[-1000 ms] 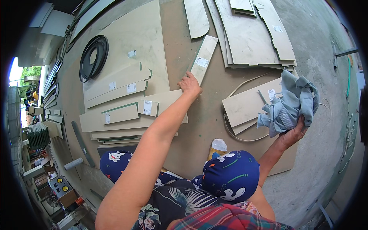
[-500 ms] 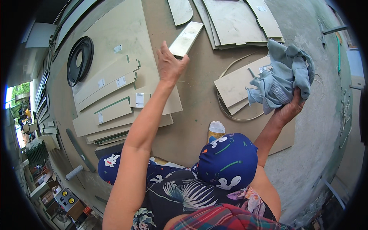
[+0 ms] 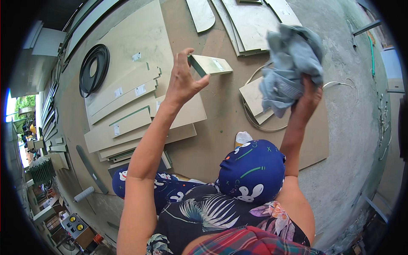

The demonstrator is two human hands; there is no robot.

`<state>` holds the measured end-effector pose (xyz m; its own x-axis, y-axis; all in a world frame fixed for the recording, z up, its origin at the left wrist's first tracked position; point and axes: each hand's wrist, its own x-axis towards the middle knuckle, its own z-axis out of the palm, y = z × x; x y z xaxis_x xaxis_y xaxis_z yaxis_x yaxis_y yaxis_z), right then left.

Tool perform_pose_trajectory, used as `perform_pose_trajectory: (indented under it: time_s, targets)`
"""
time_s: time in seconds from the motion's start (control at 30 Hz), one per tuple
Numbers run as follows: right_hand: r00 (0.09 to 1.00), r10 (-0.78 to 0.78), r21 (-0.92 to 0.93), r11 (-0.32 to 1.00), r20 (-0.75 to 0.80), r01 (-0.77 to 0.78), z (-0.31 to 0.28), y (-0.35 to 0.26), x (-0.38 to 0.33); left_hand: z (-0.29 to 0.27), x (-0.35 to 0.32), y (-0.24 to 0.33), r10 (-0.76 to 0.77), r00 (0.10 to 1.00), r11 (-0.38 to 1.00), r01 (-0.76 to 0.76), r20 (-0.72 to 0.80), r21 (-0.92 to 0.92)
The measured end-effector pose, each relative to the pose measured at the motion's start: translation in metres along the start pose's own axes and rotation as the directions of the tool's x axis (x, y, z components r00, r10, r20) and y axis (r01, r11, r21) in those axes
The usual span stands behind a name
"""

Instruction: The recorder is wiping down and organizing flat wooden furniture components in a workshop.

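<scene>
A short cream panel piece with a dark green edge (image 3: 216, 65) is gripped at its near end between the thumb and fingers of my left hand (image 3: 182, 78). It is held up above the brown board, its far end pointing right. My right hand (image 3: 312, 92) is closed round a crumpled grey-blue cloth (image 3: 293, 59), blurred by motion and apart from the panel piece. Beneath the cloth, partly covered by it, lie small cream panels (image 3: 254, 97) and a loop of thin strip (image 3: 265, 131).
Labelled cream panels (image 3: 127, 121) are stacked at left, with a black coil of edging (image 3: 94, 70) on the large sheet. More pale panels (image 3: 250, 29) lie at the far side. A large brown board (image 3: 212, 144) covers the floor before me, with grey concrete (image 3: 340, 140) to its right.
My left hand has turned the panel piece, so its far end has swung down to the right and its green edge shows. My right hand has brought the cloth leftward and farther away from me.
</scene>
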<state>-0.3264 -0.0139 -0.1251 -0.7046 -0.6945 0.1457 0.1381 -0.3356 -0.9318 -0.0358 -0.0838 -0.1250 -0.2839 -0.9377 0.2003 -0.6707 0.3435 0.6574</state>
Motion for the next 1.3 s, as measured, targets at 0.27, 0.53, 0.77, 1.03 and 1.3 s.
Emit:
perform_pose_trajectory:
  time_s: [0.27,0.53,0.77,1.03,1.3]
  targets:
    - [0.660,0.035,-0.051,0.999,0.751,0.005,0.117,0.050,-0.053,0.001,-0.020,-0.010,0.072,0.997,0.995,-0.074,-0.028,-0.067]
    - [0.755,0.390,-0.730,0.663,0.527,0.167,0.075,0.173,-0.021,-0.005,-0.045,-0.019,-0.024,1.000,0.995,0.025,0.013,-0.094]
    - [0.613,0.053,-0.198,0.965,0.789,0.172,0.122,0.077,-0.086,-0.009,-0.048,-0.022,-0.145,0.989,0.965,0.139,-0.009,-0.222]
    - [0.773,0.289,-0.682,0.691,0.564,0.240,0.074,0.166,-0.058,0.019,-0.054,-0.048,-0.563,0.826,0.441,0.331,0.030,-0.834]
    - [0.670,0.107,-0.393,0.872,0.735,0.292,0.108,0.106,-0.098,0.017,-0.051,-0.045,-0.568,0.736,0.097,0.506,0.370,-0.857]
